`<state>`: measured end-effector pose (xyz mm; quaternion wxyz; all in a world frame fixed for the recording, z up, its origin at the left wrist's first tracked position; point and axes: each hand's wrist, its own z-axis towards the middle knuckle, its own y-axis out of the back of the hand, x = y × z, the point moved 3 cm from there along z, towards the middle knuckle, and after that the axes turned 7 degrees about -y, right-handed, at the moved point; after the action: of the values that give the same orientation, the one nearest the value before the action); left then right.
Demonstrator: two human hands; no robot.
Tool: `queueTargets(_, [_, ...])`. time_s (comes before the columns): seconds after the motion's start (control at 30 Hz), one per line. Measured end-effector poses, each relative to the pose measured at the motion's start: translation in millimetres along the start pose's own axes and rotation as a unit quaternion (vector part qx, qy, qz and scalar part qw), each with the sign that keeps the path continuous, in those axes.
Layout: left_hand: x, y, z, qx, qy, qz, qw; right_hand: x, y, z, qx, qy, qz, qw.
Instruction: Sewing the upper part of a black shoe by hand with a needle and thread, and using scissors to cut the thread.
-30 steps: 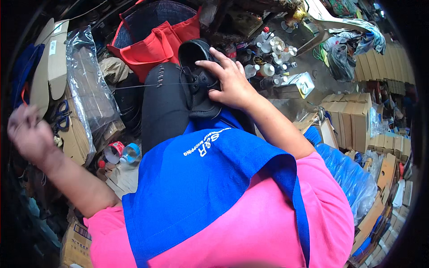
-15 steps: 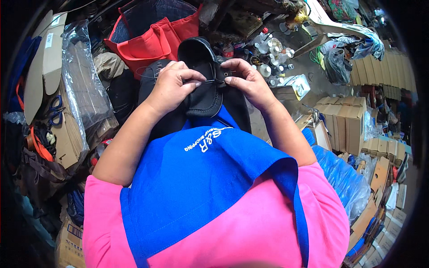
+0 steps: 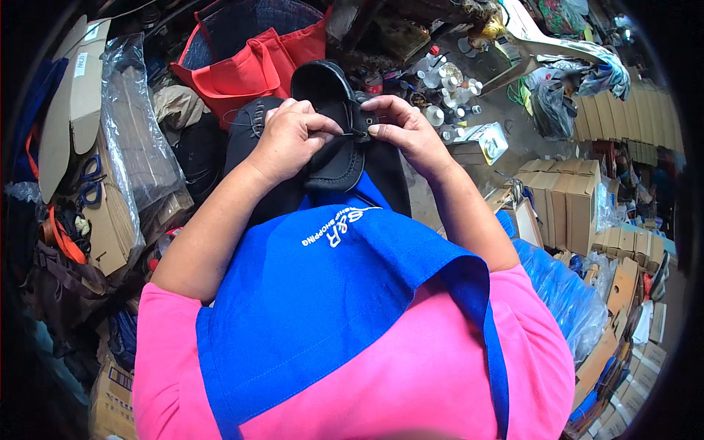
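Head view: the black lace-up shoe (image 3: 339, 170) lies on my lap in the upper middle of the frame, just above the hem of my blue apron (image 3: 323, 286). Its long axis goes nearly up and down in the frame, the open collar (image 3: 328, 72) at the top and the rounded toe at the bottom. My right hand (image 3: 412, 138) comes from the right side and has the eyelet flap (image 3: 369, 121) between thumb and forefinger, a little apart on it. My left hand (image 3: 284, 143) comes from the left; its thumb and forefinger are pressed together, pinching a thin dark strand (image 3: 348, 135), perhaps a thread, though it is too small to be certain. This strand points to the right, across the shoe's length, toward the flap. In my judgement the important relation is this: the flap lies directly right of my left fingertips, very near, while the right hand already touches it.
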<state>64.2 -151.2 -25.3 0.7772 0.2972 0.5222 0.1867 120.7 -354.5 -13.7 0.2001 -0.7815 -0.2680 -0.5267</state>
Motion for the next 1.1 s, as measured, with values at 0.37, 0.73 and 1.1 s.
queueTargets(0.37, [4.7, 3.3, -3.2, -0.004, 0.044, -0.081, 0.996, -6.9, 1.4, -15.7, -0.105, 0.080, -0.009, 0.991])
queueTargets(0.73, [12.4, 7.7, -8.2, -0.003, 0.070, -0.171, 0.983, -6.2, -13.2, -7.9, -0.095, 0.148, -0.229, 0.958])
queueTargets(1.1, [11.9, 5.9, -6.8, 0.017, 0.100, -0.195, 0.976, -14.4, -11.5, -1.4, -0.099, 0.157, -0.206, 0.961])
